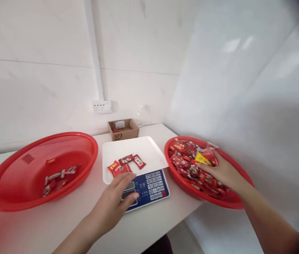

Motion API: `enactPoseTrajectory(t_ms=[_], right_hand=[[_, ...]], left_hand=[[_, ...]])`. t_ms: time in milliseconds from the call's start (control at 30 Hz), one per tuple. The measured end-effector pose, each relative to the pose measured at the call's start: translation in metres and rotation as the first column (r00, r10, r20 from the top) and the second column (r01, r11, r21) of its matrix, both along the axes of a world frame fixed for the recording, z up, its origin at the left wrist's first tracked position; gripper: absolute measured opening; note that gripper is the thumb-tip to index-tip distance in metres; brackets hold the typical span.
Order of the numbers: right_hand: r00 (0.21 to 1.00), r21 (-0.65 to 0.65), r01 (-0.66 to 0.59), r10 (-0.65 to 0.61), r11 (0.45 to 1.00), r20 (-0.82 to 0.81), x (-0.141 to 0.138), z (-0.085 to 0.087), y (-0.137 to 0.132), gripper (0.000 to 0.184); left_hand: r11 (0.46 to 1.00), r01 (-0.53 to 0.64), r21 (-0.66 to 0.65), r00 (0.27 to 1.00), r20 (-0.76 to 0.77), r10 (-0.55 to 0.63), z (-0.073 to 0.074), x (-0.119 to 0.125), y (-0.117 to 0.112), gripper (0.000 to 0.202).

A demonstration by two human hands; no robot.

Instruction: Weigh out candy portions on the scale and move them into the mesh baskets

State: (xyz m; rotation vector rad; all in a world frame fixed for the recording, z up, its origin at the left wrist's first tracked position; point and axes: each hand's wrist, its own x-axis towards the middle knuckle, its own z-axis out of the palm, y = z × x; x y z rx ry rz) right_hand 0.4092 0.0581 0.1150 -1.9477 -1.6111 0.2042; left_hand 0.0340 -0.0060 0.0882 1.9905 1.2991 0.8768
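My right hand [220, 169] reaches into the right red basket [175, 174], its thumb and fingers closing around a yellow packet [203, 158] and red wrapped candies beside it. Many more red wrapped candies [181, 162] fill this basket. Over the front of the digital scale [145, 188] is my left hand [114, 197], thumb apart from the fingers, holding nothing that I can see. It partly covers the display. Several red candy packets [126, 159] lie on the scale's white tray [146, 146], close to the left fingertips.
On the left stands another red basket [85, 176] with several candy packets [56, 180] at its bottom. Behind the scale are a small cardboard box [125, 134] and a clear plastic bottle [139, 118] near the wall. The white table's [162, 220] front edge runs below the scale.
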Motion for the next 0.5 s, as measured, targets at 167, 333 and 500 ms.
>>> enactPoseTrajectory(t_ms=[167,333,500], right_hand=[[0.795,0.111,-0.554,0.564,0.825,-0.222,-0.119,0.004,-0.022,0.044],[0.571,0.107,-0.790,0.787,0.604,-0.232,-0.189,-0.010,-0.023,0.049],[0.474,0.150,-0.837,0.834,0.526,-0.283,-0.205,-0.007,-0.006,0.053]], left_hand=[[0.889,0.279,-0.364,0.832,0.553,-0.036,0.006,0.035,-0.012,0.081],[0.860,0.285,-0.423,0.584,0.788,0.195,0.006,0.040,-0.001,0.080],[0.890,0.194,-0.413,0.587,0.776,0.231,0.017,0.019,0.017,0.065]])
